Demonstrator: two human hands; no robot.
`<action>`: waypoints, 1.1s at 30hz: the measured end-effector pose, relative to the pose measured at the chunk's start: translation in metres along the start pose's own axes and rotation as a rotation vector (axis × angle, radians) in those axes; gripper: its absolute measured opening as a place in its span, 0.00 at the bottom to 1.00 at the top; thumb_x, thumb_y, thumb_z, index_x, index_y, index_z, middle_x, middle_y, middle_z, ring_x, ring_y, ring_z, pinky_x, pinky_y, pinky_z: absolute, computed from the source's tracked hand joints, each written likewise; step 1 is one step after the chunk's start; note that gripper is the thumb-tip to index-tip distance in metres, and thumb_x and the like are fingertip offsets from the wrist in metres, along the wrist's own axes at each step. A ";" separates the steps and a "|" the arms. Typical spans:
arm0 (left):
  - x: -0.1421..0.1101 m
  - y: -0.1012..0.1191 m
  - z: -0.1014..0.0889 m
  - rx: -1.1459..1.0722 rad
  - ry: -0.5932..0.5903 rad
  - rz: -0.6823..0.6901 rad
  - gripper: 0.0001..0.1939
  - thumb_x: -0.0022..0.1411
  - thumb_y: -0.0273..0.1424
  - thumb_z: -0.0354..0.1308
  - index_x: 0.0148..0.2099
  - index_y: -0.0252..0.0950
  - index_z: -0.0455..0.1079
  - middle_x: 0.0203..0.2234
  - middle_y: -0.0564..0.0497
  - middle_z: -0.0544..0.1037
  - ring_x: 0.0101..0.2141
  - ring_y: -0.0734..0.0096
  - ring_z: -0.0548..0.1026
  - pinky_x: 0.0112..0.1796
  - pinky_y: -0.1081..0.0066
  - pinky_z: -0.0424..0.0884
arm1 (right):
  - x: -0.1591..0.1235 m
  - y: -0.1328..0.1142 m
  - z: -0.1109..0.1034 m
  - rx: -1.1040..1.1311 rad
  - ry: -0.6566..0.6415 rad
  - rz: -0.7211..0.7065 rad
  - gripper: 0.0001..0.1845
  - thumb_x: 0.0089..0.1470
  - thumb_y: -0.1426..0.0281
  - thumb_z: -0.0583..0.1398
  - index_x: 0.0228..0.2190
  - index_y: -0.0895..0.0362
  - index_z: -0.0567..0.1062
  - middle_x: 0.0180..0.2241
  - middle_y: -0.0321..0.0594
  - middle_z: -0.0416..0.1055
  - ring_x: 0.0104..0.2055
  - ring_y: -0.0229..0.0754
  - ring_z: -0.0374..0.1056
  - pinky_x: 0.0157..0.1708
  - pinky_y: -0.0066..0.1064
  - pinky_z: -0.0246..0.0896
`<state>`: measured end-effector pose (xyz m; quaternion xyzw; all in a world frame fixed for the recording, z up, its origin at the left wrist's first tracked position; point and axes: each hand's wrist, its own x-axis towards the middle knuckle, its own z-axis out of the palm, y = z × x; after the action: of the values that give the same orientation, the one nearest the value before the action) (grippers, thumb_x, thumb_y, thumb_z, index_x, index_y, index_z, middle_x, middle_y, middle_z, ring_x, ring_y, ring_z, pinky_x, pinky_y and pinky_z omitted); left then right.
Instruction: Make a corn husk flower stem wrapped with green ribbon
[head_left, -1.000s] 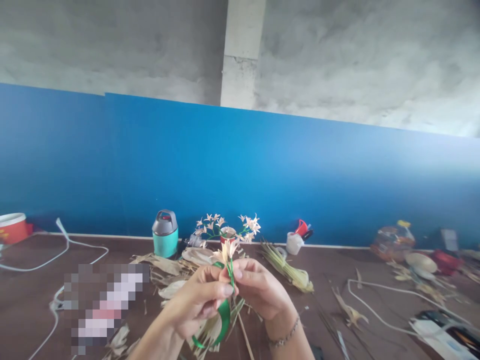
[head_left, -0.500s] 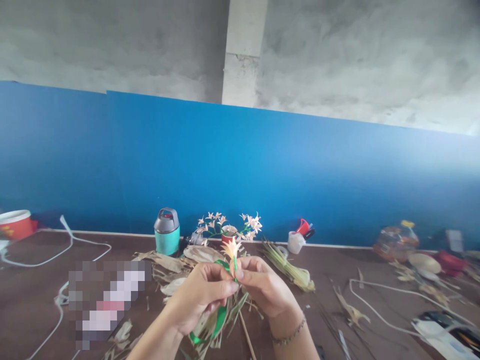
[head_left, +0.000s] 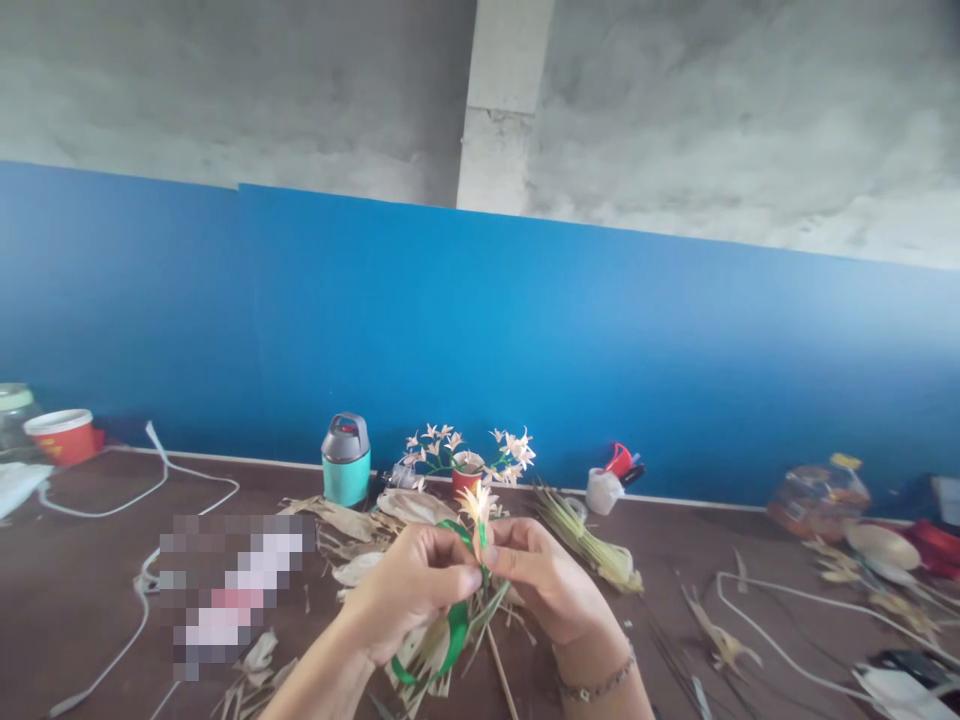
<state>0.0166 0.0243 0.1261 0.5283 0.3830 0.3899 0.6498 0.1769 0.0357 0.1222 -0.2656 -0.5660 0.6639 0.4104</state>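
A pale cream handmade flower (head_left: 476, 503) with pointed petals stands upright between my hands, its stem wrapped in green. My right hand (head_left: 546, 578) pinches that stem just under the petals with thumb and fingertips. Closed on green floral tape (head_left: 455, 638) at the stem, my left hand (head_left: 412, 585) sits on the other side, touching or nearly touching my right fingers. The tape hangs in a loop below the left hand. Dried husks (head_left: 351, 520) and leaf strips lie beneath and behind both hands.
Similar small flowers stand in a red cup (head_left: 466, 481) at the back. Beside it are a teal flask (head_left: 346, 475), a green stalk bundle (head_left: 589, 540) and a white cup (head_left: 603, 492). White cords (head_left: 784, 588) cross the brown table; a blue partition (head_left: 525, 330) rises behind.
The whole view has shifted slightly, so things appear farther right. Both hands keep their grip on the flower stem and tape, with the fingers barely changed.
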 end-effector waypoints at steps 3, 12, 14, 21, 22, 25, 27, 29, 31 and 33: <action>0.002 -0.001 0.000 0.190 0.063 0.060 0.04 0.45 0.28 0.58 0.22 0.33 0.68 0.12 0.62 0.57 0.14 0.84 0.47 0.17 0.75 0.43 | 0.000 0.000 -0.001 -0.096 0.147 0.021 0.12 0.42 0.64 0.66 0.20 0.61 0.73 0.18 0.32 0.62 0.23 0.34 0.54 0.24 0.27 0.48; 0.008 -0.009 0.006 0.394 0.203 0.210 0.07 0.48 0.27 0.54 0.20 0.34 0.65 0.15 0.57 0.64 0.19 0.77 0.57 0.22 0.75 0.52 | 0.010 0.001 0.000 -0.371 0.365 0.060 0.12 0.38 0.67 0.64 0.14 0.59 0.69 0.14 0.29 0.57 0.20 0.33 0.49 0.21 0.27 0.41; 0.006 -0.007 0.007 0.390 0.195 0.198 0.07 0.48 0.27 0.55 0.20 0.34 0.65 0.15 0.57 0.63 0.19 0.77 0.57 0.22 0.75 0.51 | 0.011 0.003 -0.001 -0.390 0.370 0.068 0.12 0.38 0.66 0.63 0.13 0.59 0.67 0.14 0.29 0.55 0.20 0.32 0.48 0.21 0.27 0.39; 0.007 -0.006 0.004 0.387 0.173 0.140 0.08 0.46 0.28 0.54 0.18 0.35 0.62 0.13 0.58 0.60 0.17 0.77 0.55 0.21 0.74 0.50 | 0.011 0.005 0.001 -0.448 0.401 0.089 0.12 0.39 0.67 0.63 0.15 0.59 0.67 0.14 0.28 0.54 0.20 0.32 0.46 0.20 0.27 0.38; 0.007 -0.006 0.003 0.379 0.168 0.144 0.07 0.46 0.27 0.54 0.18 0.35 0.62 0.13 0.58 0.60 0.18 0.77 0.56 0.21 0.74 0.50 | 0.011 0.005 0.001 -0.441 0.408 0.089 0.11 0.39 0.67 0.63 0.15 0.59 0.68 0.14 0.28 0.54 0.20 0.32 0.46 0.20 0.27 0.38; 0.008 -0.006 0.003 0.298 0.167 0.157 0.07 0.45 0.27 0.54 0.18 0.35 0.62 0.13 0.59 0.60 0.17 0.79 0.55 0.20 0.75 0.49 | 0.009 0.001 0.002 -0.360 0.390 0.063 0.12 0.39 0.67 0.64 0.16 0.59 0.69 0.14 0.29 0.56 0.20 0.32 0.47 0.21 0.28 0.39; 0.008 -0.005 0.003 0.195 0.167 0.131 0.07 0.44 0.28 0.56 0.18 0.35 0.63 0.11 0.60 0.58 0.16 0.81 0.52 0.18 0.76 0.46 | 0.007 -0.001 0.001 -0.243 0.324 0.026 0.13 0.40 0.65 0.65 0.16 0.60 0.69 0.15 0.30 0.58 0.20 0.32 0.49 0.22 0.27 0.41; 0.007 -0.003 0.002 0.042 0.147 0.093 0.08 0.43 0.29 0.58 0.18 0.35 0.63 0.10 0.62 0.55 0.14 0.83 0.47 0.17 0.76 0.42 | 0.005 -0.001 0.001 -0.085 0.215 -0.021 0.14 0.43 0.63 0.65 0.18 0.60 0.71 0.17 0.32 0.62 0.22 0.33 0.52 0.24 0.27 0.46; 0.006 -0.002 0.002 -0.117 0.101 0.072 0.10 0.41 0.31 0.62 0.18 0.35 0.63 0.09 0.63 0.53 0.13 0.86 0.44 0.15 0.76 0.38 | 0.004 0.001 0.001 0.072 0.101 -0.054 0.13 0.46 0.63 0.65 0.21 0.60 0.74 0.21 0.35 0.65 0.26 0.35 0.56 0.28 0.27 0.50; 0.005 -0.003 0.001 -0.226 0.050 0.067 0.12 0.39 0.33 0.65 0.19 0.34 0.64 0.09 0.63 0.55 0.12 0.87 0.43 0.15 0.77 0.36 | 0.005 0.004 0.001 0.175 0.022 -0.059 0.12 0.46 0.64 0.66 0.22 0.61 0.75 0.23 0.36 0.67 0.28 0.36 0.58 0.31 0.27 0.52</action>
<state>0.0193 0.0279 0.1231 0.4544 0.3346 0.4652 0.6820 0.1722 0.0397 0.1189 -0.2194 -0.5086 0.6956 0.4576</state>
